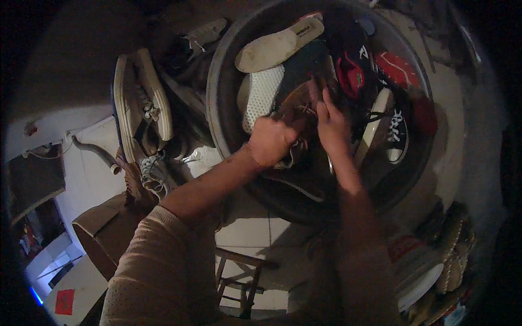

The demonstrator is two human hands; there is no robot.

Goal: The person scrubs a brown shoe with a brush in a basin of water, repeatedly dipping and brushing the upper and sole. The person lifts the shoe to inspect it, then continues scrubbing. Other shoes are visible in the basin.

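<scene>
My left hand [272, 140] is closed around a brown lace-up shoe [299, 104], held over a large round dark tub [215, 87]. Beside it my right hand [333, 122] is at the shoe's right side, fingers pointing away from me. Blur and shadow hide whether that hand grips anything. Beyond the hands a worn beige insole [267, 51] lies in the tub, above a white dotted sole [264, 91]. On the tub's right side are a dark shoe with a red lining [351, 77] and a black sneaker with white laces and toe cap [397, 136].
Left of the tub, cream-soled shoes [123, 106] stand near grey laced shoes [151, 173] and a tall brown boot [102, 224]. A hose [96, 151] bends over there. Close to me is a wooden stool [240, 261]. More footwear [454, 256] lies at lower right.
</scene>
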